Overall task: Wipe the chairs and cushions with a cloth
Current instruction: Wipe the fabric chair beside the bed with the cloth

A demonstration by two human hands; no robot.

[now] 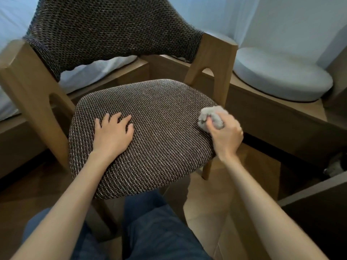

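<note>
Head cam: R hand (pixel 227 136) fisted round balled grey cloth (pixel 211 119) at R edge of seat cushion (pixel 159 143), L hand (pixel 112 133) flat, fingers spread, on seat's L half; bare weave lies leftward of cloth, btwn hands, so R hand nearer, prob. sweeps L.

We were in a furnished living space, a bedroom or sitting room of a home or lodging; we could not tell which. Before us stood a wooden armchair (pixel 212 59) with a woven brown seat (pixel 150 128) and back. Behind it ran a low wooden platform (pixel 262 113), bearing a round pale cushion (pixel 281 76) on the right and white bedding (pixel 90 74) on the left. Beyond hung pale curtains (pixel 281 19), and the floor (pixel 210 212) underfoot was tan.
</note>
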